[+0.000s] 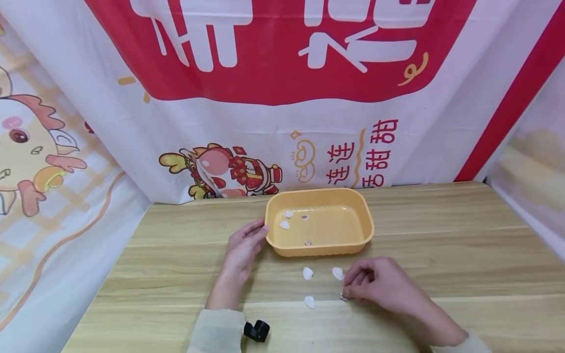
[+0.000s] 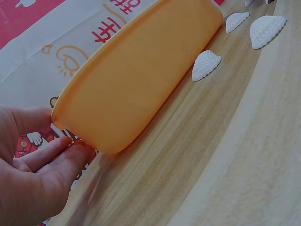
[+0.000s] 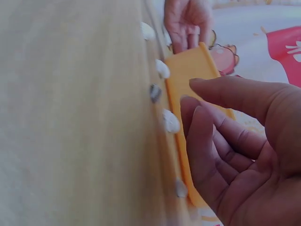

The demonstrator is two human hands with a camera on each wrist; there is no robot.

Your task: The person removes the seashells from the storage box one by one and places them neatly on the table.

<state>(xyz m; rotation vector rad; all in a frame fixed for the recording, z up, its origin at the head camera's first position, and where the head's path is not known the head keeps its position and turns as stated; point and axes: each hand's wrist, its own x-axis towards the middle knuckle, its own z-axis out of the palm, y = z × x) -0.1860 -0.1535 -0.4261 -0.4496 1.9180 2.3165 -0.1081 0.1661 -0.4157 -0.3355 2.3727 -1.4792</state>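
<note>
A shallow orange plastic tray (image 1: 320, 250) stands on the wooden table. My left hand (image 1: 243, 249) holds its left end, thumb at the rim and the other fingers low against the outer wall. My right hand (image 1: 383, 284) is low over the table in front of the tray. Its thumb and fingers are apart and curve around a gap with nothing between them in the right wrist view. A small grey shell (image 1: 343, 296) lies right at those fingertips. White ribbed shells lie close by: one (image 1: 337, 273) beside the right fingers, another (image 1: 307, 273) nearer the tray, a third (image 1: 309, 302) in front.
Inside the tray are white shells (image 1: 284, 224) and darker small ones (image 1: 305, 217). Another pale grey shell (image 3: 181, 187) lies near the right hand in the right wrist view. A printed cloth (image 1: 282, 142) hangs behind the table. A black camera mount (image 1: 257, 331) sits on the left wrist.
</note>
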